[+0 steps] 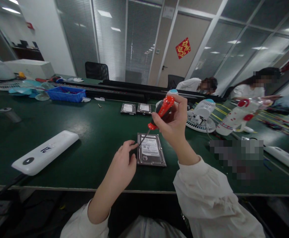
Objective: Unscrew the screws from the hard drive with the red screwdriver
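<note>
A hard drive (149,153) lies label up on the green table in front of me. My right hand (175,115) grips a red and black screwdriver (165,107) by its handle, tilted above the drive. The thin shaft slants down to the drive's left edge, where the tip meets it. Stretched out beside that tip, my left hand (124,162) has its index finger at the drive's edge, close to the shaft. Its thumb stands apart near the lower left side, and nothing is held in it. Whether a screw sits under the tip is too small to tell.
Two more hard drives (128,108) lie farther back. A blue bin (66,94) stands at the back left, and a white device marked 21 (45,152) lies left. Small white fans (201,115) and a clear bottle (235,115) are at right. Other people (250,87) sit across the table.
</note>
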Demonstrator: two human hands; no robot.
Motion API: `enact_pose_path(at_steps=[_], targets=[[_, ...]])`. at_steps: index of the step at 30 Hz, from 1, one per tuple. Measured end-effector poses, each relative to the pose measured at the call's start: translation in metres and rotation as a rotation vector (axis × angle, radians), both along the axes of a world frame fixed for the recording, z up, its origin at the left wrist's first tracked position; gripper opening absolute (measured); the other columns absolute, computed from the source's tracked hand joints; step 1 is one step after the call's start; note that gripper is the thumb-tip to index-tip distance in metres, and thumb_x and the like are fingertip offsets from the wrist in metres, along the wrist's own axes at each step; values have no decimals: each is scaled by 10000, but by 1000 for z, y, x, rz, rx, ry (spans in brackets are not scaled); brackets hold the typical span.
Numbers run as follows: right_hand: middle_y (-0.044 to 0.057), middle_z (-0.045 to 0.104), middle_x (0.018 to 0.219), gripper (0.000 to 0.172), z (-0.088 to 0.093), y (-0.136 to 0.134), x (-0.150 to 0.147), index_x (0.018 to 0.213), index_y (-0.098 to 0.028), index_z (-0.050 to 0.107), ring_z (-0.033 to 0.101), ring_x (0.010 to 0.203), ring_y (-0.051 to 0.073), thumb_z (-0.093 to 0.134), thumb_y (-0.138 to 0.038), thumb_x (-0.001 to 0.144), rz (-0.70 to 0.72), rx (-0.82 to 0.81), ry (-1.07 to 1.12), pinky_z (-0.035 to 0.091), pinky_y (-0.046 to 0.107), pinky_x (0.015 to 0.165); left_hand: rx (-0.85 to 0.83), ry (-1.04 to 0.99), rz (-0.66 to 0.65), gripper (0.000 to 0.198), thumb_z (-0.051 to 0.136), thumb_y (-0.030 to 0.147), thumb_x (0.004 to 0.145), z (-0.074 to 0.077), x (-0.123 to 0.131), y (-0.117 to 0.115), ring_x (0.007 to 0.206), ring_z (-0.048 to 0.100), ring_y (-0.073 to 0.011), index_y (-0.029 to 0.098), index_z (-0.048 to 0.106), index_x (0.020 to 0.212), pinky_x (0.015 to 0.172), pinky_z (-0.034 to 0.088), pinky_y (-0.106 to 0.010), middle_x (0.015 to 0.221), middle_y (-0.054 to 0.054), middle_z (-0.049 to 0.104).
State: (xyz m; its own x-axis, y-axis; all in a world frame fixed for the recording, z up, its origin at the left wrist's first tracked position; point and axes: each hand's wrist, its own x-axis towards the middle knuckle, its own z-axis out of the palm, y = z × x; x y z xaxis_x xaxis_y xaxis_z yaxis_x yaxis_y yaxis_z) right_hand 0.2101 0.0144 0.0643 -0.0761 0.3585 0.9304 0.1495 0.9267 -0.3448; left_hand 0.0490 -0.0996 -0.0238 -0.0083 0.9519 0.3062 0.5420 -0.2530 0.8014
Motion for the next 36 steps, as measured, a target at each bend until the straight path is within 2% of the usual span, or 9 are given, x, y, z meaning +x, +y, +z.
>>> enact_pose_path(at_steps=[13, 23, 30, 36], targets=[[11, 604, 1015, 516, -4, 3, 2, 1259, -312, 489, 604, 724, 114, 777, -331, 830, -24, 3, -31, 534, 237, 509, -12, -22, 4, 366, 488, 67, 933, 4, 0, -1, 1247, 683, -284, 220, 508, 1265, 1037, 520, -506, 1290, -111, 756], [18, 570, 1070, 530, -4, 3, 2, 1252, -317, 505, 606, 752, 106, 778, -219, 808, 1, 7, -15, 519, 230, 521, 30, -20, -12, 362, 488, 44, 914, 3, 0, 1, 1223, 702, -268, 217, 527, 1230, 1025, 544, -478, 1256, -117, 769], [17, 575, 1089, 504, -4, 3, 3, 1258, -328, 475, 610, 754, 115, 765, -307, 845, -13, -14, -40, 509, 243, 521, 29, -2, -17, 352, 489, 38, 916, 4, -1, 1, 1228, 698, -261, 222, 527, 1214, 1030, 542, -463, 1260, -108, 769], [7, 573, 1018, 498, -3, 1, 2, 1258, -331, 453, 595, 724, 117, 753, -396, 865, -31, -4, -56, 511, 248, 511, 44, 41, -13, 359, 487, 33, 921, 3, -1, 1, 1233, 691, -260, 218, 529, 1226, 1027, 542, -454, 1268, -104, 763]])
